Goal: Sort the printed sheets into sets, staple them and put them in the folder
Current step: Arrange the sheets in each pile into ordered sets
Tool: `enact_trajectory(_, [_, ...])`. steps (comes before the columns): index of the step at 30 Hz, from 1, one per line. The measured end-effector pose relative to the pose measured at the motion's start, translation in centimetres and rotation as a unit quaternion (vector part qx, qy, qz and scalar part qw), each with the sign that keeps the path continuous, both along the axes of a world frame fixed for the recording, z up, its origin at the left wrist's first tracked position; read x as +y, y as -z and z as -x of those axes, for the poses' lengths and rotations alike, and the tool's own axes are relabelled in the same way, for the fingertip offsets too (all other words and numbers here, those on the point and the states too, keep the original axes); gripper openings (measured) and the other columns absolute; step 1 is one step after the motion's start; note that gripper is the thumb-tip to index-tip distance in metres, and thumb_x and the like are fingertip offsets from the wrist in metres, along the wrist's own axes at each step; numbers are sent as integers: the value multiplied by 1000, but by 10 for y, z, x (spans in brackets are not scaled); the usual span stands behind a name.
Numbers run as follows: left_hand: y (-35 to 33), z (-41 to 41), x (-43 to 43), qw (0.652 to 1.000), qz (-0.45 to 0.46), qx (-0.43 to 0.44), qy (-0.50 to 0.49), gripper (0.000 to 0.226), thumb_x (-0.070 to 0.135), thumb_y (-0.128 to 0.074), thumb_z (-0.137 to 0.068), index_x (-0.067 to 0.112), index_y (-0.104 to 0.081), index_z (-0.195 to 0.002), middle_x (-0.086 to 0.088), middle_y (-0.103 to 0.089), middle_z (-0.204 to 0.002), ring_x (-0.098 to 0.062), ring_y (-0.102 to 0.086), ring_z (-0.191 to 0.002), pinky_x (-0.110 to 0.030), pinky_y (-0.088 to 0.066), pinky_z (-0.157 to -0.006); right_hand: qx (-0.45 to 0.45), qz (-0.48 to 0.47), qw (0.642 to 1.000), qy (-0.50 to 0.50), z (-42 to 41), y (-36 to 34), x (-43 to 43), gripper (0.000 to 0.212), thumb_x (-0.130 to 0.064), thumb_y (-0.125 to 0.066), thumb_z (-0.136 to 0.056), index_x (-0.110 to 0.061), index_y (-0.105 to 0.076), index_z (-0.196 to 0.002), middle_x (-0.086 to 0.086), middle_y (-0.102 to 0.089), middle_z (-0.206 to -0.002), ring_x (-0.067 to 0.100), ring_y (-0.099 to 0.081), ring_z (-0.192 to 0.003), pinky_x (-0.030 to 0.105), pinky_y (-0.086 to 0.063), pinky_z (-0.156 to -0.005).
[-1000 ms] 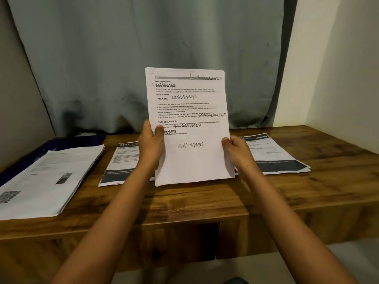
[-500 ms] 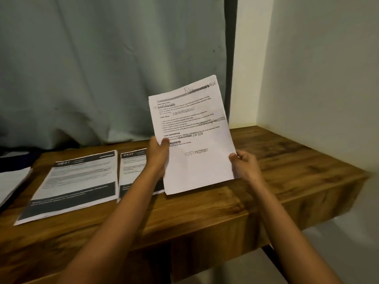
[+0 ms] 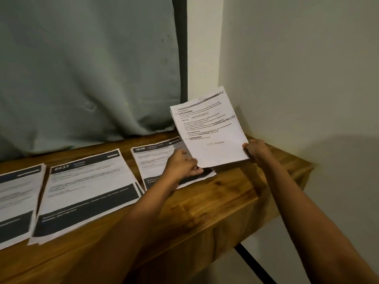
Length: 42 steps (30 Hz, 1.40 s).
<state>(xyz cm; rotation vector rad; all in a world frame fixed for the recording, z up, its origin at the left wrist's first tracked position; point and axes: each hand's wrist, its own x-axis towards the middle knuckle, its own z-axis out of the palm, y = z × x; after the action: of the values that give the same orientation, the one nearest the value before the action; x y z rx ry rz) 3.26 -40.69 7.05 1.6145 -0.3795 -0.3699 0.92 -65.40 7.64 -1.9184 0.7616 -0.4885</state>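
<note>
I hold a thin stack of printed white sheets [image 3: 213, 136] tilted above the table's right end. My right hand [image 3: 256, 150] grips its lower right corner. My left hand [image 3: 182, 166] pinches its lower left corner, resting over the sheet pile headed 3638 [image 3: 151, 162]. Left of that lies a pile headed 2437 [image 3: 86, 191], and a third dark-banded pile [image 3: 16, 201] reaches the left edge. No folder or stapler is in view.
The wooden table [image 3: 235, 197] ends at the right close to a white wall [image 3: 297, 78]. A grey curtain [image 3: 82, 68] hangs behind the table. A dark table leg [image 3: 254, 265] slants below the right end.
My view has swung right. Both hands carried the held stack to the right and lower, toward the table's right end. The large white stack at the far left has left the view.
</note>
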Motion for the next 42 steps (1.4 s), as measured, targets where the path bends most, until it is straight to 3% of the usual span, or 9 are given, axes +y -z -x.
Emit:
enact_trajectory(5, [16,-1,2,987,-101,-111,-47,42,8,-60,-92,12,-43,-130,-8,-64,-102,-15,-69,-78,-24,-57,-64,63,66,996,14,-16,4,-48,24,-7,-47,-96,9,-57,-110,26,-57,-123,37,-56,-106,33,-43,-76])
enact_trajectory(10, [29,-9,24,922,-262,-267,-102,36,24,-60,-93,19,-49,-127,-5,-59,-126,-19,-58,-108,-23,-45,-82,128,114,985,-10,-29,7,-84,28,-9,-53,-93,1,-59,-118,16,-59,-118,26,-56,-97,30,-45,-73])
enact_trajectory(14, [41,-15,35,889,-342,-277,-126,49,39,-57,-93,20,-43,-136,-6,-50,-139,-26,-46,-126,-40,-42,-101,194,150,969,3,-46,17,-106,10,-8,-58,-90,-1,-56,-85,15,-58,-110,25,-54,-94,33,-45,-77])
enact_trajectory(18, [49,-23,43,867,-396,-268,-140,61,50,-56,-90,19,-38,-140,-9,-42,-145,-30,-35,-135,-45,-30,-111,234,241,942,11,-47,18,-99,35,-13,-44,-97,10,-52,-122,24,-55,-127,37,-53,-117,39,-42,-96])
enact_trajectory(23, [49,-30,48,864,-432,-222,-131,74,57,-55,-87,16,-31,-145,-14,-34,-151,-34,-29,-140,-54,-17,-116,270,316,908,61,-38,19,-79,34,-16,-46,-96,1,-51,-124,20,-52,-129,37,-48,-120,43,-38,-99])
enact_trajectory(27, [43,-29,50,826,-504,-206,-142,81,65,-43,-90,13,-22,-149,-21,-20,-156,-40,-8,-145,-55,8,-114,116,409,903,66,-43,10,-34,26,-9,-51,-91,2,-56,-114,23,-57,-117,35,-52,-107,38,-43,-86])
enact_trajectory(30, [43,-27,51,818,-523,-192,-145,86,67,-36,-90,9,-18,-151,-24,-11,-157,-42,6,-145,-54,14,-112,20,311,945,-99,-52,6,28,25,-14,-46,-98,1,-63,-107,18,-65,-111,26,-59,-96,27,-39,-74])
enact_trajectory(33, [45,-27,51,815,-531,-182,-146,86,68,-33,-91,8,-16,-151,-26,-7,-157,-43,10,-145,-54,14,-112,70,265,943,-187,-60,10,79,31,-23,-47,-99,-4,-59,-119,13,-61,-120,23,-56,-103,28,-40,-80])
enact_trajectory(42, [48,-30,50,817,-522,-187,-158,81,62,-38,-93,7,-20,-149,-25,-14,-156,-42,0,-146,-53,11,-114,195,236,935,-180,-80,18,116,42,-19,-57,-94,-3,-48,-131,15,-54,-131,27,-53,-118,30,-44,-95])
